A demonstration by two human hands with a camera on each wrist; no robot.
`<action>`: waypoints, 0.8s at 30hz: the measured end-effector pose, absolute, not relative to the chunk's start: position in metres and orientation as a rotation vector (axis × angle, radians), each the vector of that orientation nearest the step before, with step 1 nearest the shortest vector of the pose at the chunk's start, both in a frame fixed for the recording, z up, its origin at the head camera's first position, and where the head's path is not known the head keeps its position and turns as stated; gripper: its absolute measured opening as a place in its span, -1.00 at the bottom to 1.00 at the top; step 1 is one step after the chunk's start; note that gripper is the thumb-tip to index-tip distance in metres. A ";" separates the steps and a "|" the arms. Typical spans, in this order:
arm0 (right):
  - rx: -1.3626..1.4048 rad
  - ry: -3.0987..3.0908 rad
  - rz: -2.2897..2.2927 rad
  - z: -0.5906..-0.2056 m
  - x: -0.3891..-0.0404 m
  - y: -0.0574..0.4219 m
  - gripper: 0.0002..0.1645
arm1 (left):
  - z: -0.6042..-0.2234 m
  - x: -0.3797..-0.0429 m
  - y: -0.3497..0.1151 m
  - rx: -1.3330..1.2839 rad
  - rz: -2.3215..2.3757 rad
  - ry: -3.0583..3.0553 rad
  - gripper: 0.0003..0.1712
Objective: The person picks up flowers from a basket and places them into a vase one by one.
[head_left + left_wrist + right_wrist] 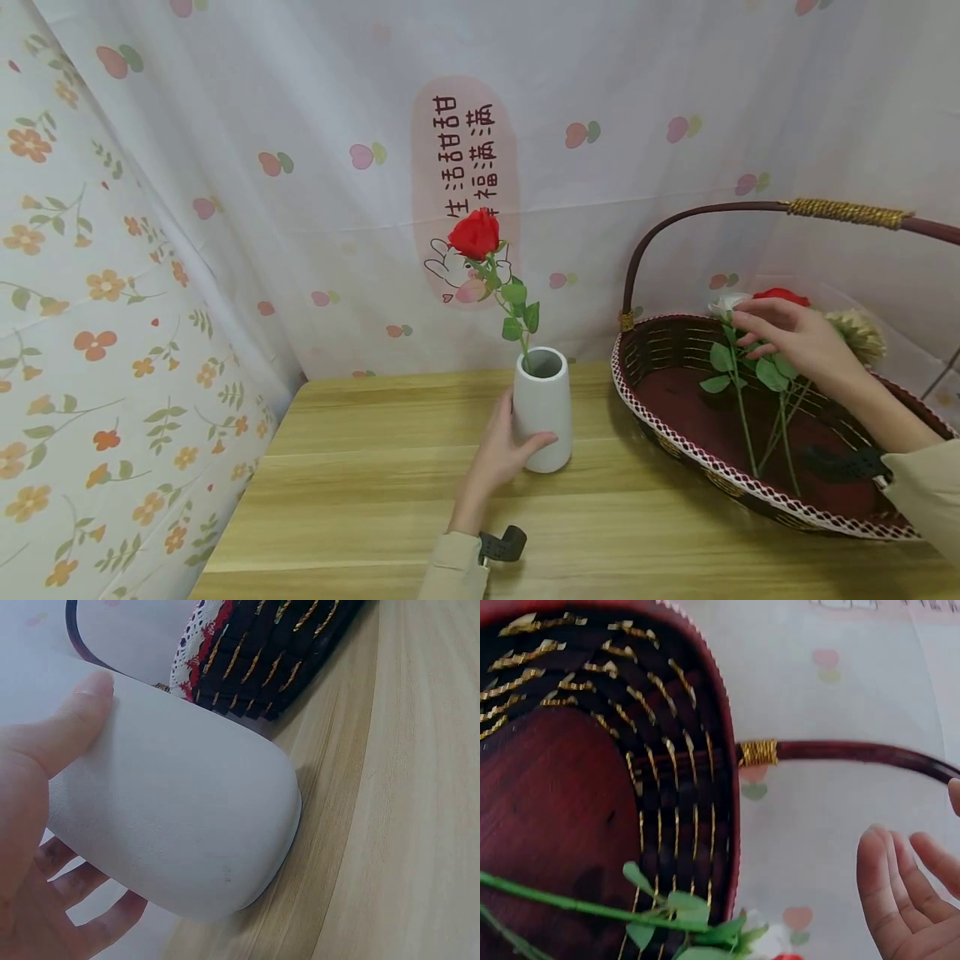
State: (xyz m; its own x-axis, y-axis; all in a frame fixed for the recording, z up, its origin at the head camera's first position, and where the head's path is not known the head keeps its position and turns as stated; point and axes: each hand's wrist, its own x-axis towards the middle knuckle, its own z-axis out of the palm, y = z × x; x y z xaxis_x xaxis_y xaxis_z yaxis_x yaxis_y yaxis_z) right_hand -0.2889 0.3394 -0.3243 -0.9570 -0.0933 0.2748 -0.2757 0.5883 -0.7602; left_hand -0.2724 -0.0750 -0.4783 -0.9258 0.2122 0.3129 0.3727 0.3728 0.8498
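My left hand (495, 450) holds a white vase (543, 425) round its side, thumb across the front; the vase stands upright on the table in the head view. A single red rose (476, 234) leans left out of its mouth. Over the wicker basket (720, 473) is my right hand (806, 337), near the head of a white rose (726, 304). The right wrist view shows that hand's fingers (877, 881) extended, apart from the flowers and with nothing in them. Another red rose (782, 295) and a cream flower (858, 333) are partly hidden behind the hand.
The basket's dark arched handle (636, 258), wrapped in gold cord at the top, rises beside the right hand. A wooden table (360, 483) lies beneath the vase and basket. Printed curtains (300, 250) hang behind and to the left.
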 end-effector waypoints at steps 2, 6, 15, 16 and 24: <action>0.281 -2.623 1.274 -0.326 -0.289 0.346 -0.47 | -0.477 -0.272 -0.075 -0.535 -1.592 -2.468 0.07; 0.258 -2.601 1.268 -0.331 -0.290 0.360 -0.61 | -0.476 -0.273 -0.075 -0.540 -1.593 -2.468 0.06; 0.172 -2.568 1.158 -0.339 -0.294 0.388 -0.42 | -0.476 -0.271 -0.075 -0.537 -1.594 -2.475 0.08; 0.156 -2.571 1.148 -0.340 -0.294 0.390 -0.37 | -0.476 -0.271 -0.076 -0.538 -1.594 -2.476 0.08; 0.118 -2.594 1.106 -0.351 -0.293 0.403 -0.30 | -0.477 -0.270 -0.075 -0.530 -1.607 -2.479 0.10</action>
